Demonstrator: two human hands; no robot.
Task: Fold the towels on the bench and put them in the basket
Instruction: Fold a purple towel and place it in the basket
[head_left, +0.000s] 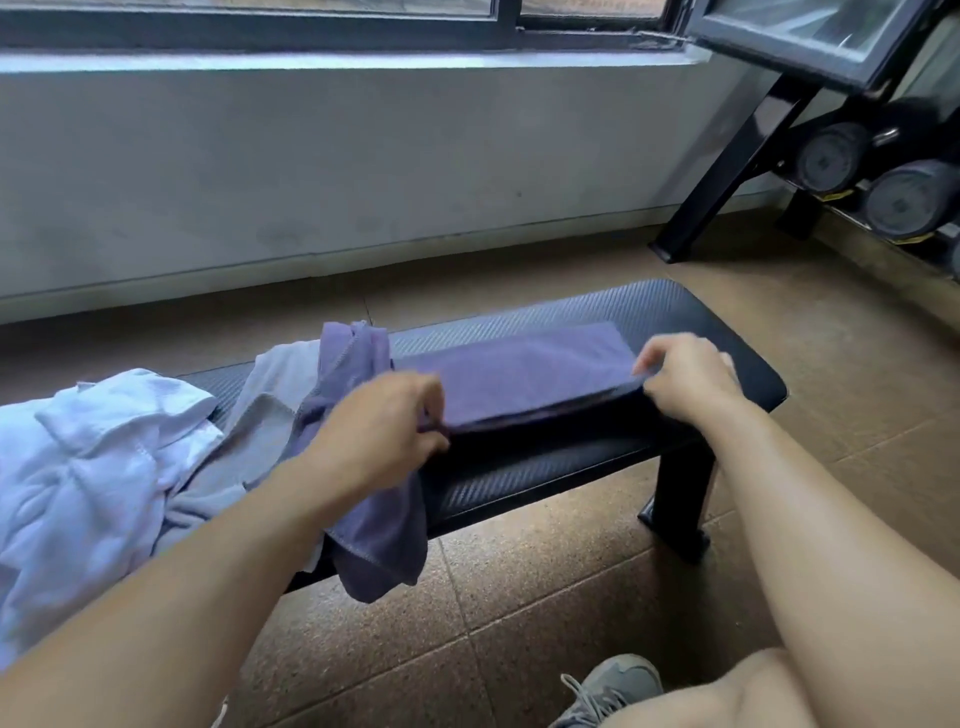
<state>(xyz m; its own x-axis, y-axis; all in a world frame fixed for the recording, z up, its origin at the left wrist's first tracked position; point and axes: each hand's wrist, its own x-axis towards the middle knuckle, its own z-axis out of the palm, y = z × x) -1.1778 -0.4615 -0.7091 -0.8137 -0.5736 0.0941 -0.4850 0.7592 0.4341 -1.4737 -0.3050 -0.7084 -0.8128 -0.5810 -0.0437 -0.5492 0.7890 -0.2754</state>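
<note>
Lying flat along the black bench (675, 312), a folded purple towel (524, 374) is pinched at its near edge by both hands: the left hand (384, 426) curls round its left corner, the right hand (685, 374) nips its right corner between thumb and fingers. Just left of it lie a crumpled purple towel (374, 540), a grey towel (249, 447) and a white towel (93, 467), heaped on the bench's left end. Dumbbells (904, 200) sit on a rack at far right.

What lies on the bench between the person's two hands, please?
In the head view, a folded purple towel spans the stretch from left hand to right hand.
</note>
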